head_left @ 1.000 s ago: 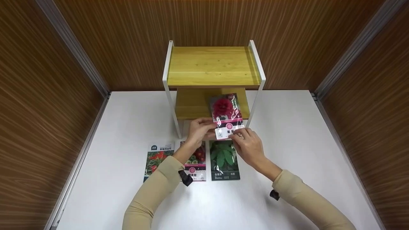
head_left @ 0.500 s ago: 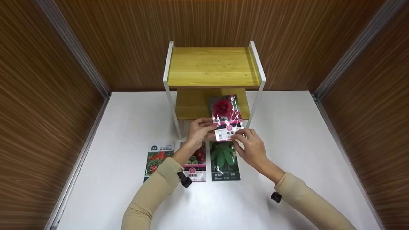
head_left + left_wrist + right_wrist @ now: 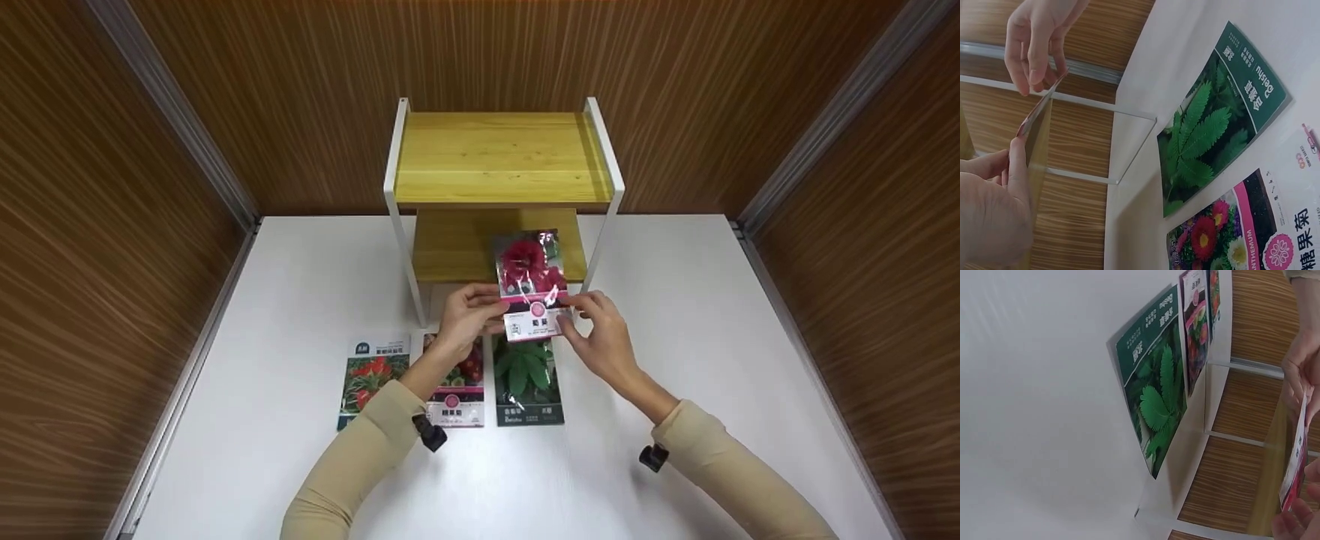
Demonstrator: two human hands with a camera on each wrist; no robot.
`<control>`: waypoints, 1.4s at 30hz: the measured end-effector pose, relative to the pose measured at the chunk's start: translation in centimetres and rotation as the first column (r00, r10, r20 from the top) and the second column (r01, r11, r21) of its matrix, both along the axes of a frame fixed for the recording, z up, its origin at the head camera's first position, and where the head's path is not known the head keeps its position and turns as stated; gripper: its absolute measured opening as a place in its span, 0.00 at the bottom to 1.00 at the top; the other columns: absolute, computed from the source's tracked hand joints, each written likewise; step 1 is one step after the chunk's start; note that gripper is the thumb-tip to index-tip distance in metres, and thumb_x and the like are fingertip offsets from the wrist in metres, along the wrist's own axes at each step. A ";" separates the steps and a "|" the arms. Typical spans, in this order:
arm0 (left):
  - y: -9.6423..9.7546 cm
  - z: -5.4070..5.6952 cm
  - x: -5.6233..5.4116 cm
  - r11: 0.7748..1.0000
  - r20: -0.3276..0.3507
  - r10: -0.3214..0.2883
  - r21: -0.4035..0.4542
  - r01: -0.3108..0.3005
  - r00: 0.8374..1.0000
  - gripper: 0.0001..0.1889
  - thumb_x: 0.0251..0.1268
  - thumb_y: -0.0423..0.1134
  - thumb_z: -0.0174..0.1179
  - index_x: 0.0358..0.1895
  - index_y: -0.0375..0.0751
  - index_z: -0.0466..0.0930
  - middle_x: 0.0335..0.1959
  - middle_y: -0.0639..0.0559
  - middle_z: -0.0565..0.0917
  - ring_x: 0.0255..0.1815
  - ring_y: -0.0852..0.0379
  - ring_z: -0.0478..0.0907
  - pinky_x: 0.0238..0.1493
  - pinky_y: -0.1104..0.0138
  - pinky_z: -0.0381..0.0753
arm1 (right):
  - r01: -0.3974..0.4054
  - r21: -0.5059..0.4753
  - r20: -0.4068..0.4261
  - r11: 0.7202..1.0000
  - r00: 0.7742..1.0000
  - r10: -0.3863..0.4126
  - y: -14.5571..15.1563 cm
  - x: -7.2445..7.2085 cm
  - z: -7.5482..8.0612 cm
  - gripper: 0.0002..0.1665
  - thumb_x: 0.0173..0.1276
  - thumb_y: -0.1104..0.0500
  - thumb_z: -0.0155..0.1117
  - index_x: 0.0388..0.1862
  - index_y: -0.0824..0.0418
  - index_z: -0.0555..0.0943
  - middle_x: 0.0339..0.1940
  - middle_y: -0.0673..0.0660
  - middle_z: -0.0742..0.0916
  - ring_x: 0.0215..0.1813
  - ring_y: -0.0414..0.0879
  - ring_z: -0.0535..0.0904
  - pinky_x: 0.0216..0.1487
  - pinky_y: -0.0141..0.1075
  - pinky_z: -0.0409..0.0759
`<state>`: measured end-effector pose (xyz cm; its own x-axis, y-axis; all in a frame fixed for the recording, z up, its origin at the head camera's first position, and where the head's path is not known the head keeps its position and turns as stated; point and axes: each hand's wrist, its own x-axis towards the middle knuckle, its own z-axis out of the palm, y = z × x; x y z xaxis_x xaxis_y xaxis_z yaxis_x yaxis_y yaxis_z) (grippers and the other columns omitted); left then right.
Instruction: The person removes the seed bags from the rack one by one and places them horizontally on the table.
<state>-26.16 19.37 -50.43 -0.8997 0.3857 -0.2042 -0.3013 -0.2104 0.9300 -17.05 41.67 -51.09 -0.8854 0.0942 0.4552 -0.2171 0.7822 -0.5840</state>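
Held in front of the shelf rack is a glossy seed packet [image 3: 529,277] with a deep-pink flower picture and a white lower band. My left hand [image 3: 466,315] pinches its left edge, thumb on the front and fingers behind. At its lower right edge, my right hand [image 3: 604,337] has thumb and fingertips on the packet. The left wrist view shows the held packet [image 3: 1039,112] nearly edge-on between both hands. Below it on the table lies a green-leaf seed packet [image 3: 527,386], its top overlapped by the held one in the head view.
A daisy seed packet [image 3: 463,409] and a red-flower seed packet [image 3: 375,375] lie to the left on the white table [image 3: 675,285]. Behind them stands the two-tier rack, with a wooden upper shelf [image 3: 502,154], lower shelf [image 3: 454,244] and white frame. Wood-grain panels [image 3: 495,52] enclose the table.
The held packet has come slightly down and toward the person. My right hand has shifted from its bottom right corner up to its right edge. The left hand keeps its hold.
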 end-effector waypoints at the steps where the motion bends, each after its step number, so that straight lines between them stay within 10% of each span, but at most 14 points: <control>1: -0.1 -0.1 0.1 1.000 -0.005 -0.003 -0.001 0.003 1.000 0.17 0.66 0.24 0.68 0.58 0.30 0.81 0.37 0.52 0.86 0.31 0.60 0.86 0.31 0.69 0.92 | 0.000 -0.034 0.017 0.999 1.000 0.000 0.1 0.0 0.0 0.16 0.69 0.64 0.74 0.55 0.61 0.86 0.49 0.61 0.86 0.50 0.54 0.84 0.53 0.51 0.91; 9: -0.5 -0.7 0.8 1.000 -0.039 -0.021 -0.014 0.020 0.999 0.18 0.67 0.24 0.68 0.58 0.29 0.80 0.39 0.53 0.85 0.35 0.59 0.86 0.35 0.67 0.93 | 0.029 -0.237 0.123 0.971 0.992 0.001 0.8 -0.4 0.1 0.21 0.70 0.64 0.73 0.60 0.63 0.83 0.53 0.62 0.87 0.53 0.55 0.86 0.54 0.51 0.92; 18: -0.9 -1.4 1.7 0.999 -0.071 -0.040 -0.024 0.038 0.997 0.17 0.67 0.25 0.68 0.57 0.29 0.81 0.40 0.51 0.85 0.39 0.59 0.87 0.39 0.60 0.95 | 0.086 -0.395 0.237 0.915 0.971 0.011 1.3 -0.8 0.3 0.22 0.70 0.65 0.73 0.62 0.65 0.82 0.56 0.66 0.88 0.53 0.58 0.85 0.45 0.16 0.81; 42: -1.3 -3.9 3.8 0.997 -0.073 -0.082 -0.002 0.082 0.994 0.17 0.67 0.26 0.69 0.57 0.30 0.81 0.40 0.53 0.87 0.41 0.57 0.88 0.54 0.41 0.90 | 0.173 -0.536 0.459 0.826 0.881 0.113 1.6 -1.0 -0.2 0.28 0.70 0.62 0.72 0.67 0.66 0.79 0.58 0.69 0.84 0.50 0.48 0.83 0.45 0.23 0.89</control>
